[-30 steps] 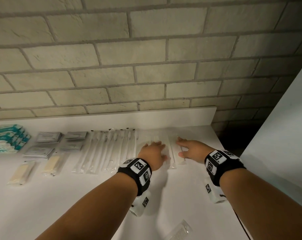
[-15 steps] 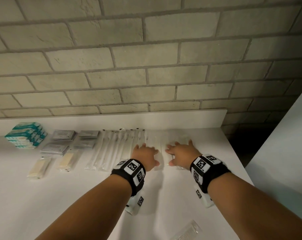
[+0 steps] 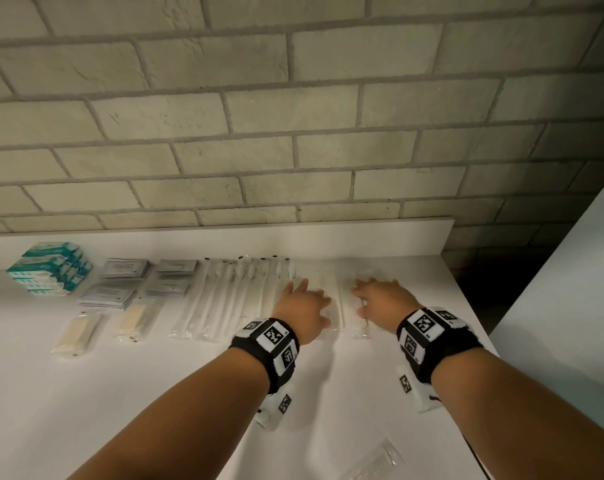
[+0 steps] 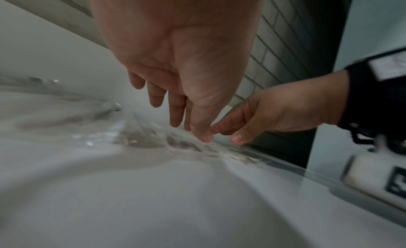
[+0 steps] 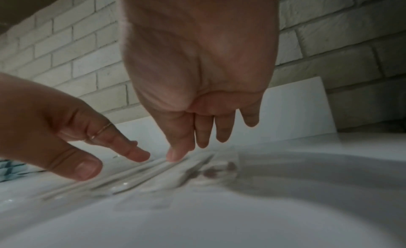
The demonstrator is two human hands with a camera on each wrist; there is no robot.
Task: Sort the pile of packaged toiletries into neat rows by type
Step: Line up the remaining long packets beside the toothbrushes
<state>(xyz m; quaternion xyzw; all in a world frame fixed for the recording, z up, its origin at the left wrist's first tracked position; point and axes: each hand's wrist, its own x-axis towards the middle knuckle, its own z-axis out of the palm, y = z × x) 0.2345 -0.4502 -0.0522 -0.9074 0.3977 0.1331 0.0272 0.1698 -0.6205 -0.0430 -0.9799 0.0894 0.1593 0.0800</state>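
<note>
Left hand [image 3: 302, 306] and right hand [image 3: 383, 299], fingers [image 5: 222, 130] straight and spread, hover over clear packets [image 3: 349, 306].

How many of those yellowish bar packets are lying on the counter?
2. One yellowish packet lies front left; the other yellowish packet lies just right of it, before the grey sachets. The hands may hide more.

hands flat on packets, right end of row

left hand [image 3: 302, 306] and right hand [image 3: 383, 297] lie palm down, fingers extended, on clear packets [image 3: 331, 299] on the white counter [image 3: 86, 393]. left of them: long clear sleeves [image 3: 224, 299], grey sachets [image 3: 125, 282], teal boxes [image 3: 51, 268], two cream bars [image 3: 134, 320]. a bagged comb [image 3: 373, 465] lies apart at the near edge. brick wall [image 3: 259, 133] behind.
</note>
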